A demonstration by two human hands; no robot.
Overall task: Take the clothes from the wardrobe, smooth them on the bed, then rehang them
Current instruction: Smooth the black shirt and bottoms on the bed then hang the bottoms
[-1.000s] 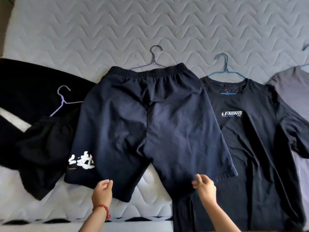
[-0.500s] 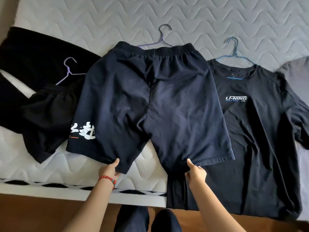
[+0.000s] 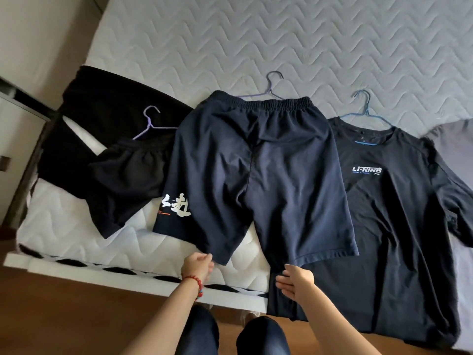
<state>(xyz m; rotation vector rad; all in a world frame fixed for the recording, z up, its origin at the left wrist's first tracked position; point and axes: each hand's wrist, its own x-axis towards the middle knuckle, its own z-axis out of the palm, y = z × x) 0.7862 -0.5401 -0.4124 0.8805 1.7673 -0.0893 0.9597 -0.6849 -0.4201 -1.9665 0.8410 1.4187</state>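
My left hand (image 3: 197, 265) sits at the hem of the left leg of the navy shorts (image 3: 256, 170), fingers curled loosely with the fingertips (image 3: 209, 257) just touching the edge of the cloth; I cannot tell whether they actually pinch it. A red bead bracelet (image 3: 195, 282) circles that wrist. My right hand (image 3: 297, 281) is open, fingers spread and relaxed, hovering at the bottom edge of the right leg, over the spot where the shorts overlap the lower corner of the dark T-shirt (image 3: 399, 221); it grips nothing. The shorts lie flat on the bed (image 3: 256, 42), waistband away from me, both legs spread toward me, white lettering on the left leg. A purple hanger (image 3: 271, 86) pokes out above the waistband. The T-shirt lies just to the right, touching the shorts, on a blue hanger (image 3: 364, 108), its hem hanging over the near edge of the bed. To the left, a smaller pair of black shorts (image 3: 128, 180) lies partly under the navy pair, with a lilac hanger (image 3: 151, 124) at its top, and a larger black garment (image 3: 97, 111) lies beyond it. A grey garment (image 3: 453, 139) shows at the far right. My knees (image 3: 230, 331) are below, over the wooden floor (image 3: 64, 311).
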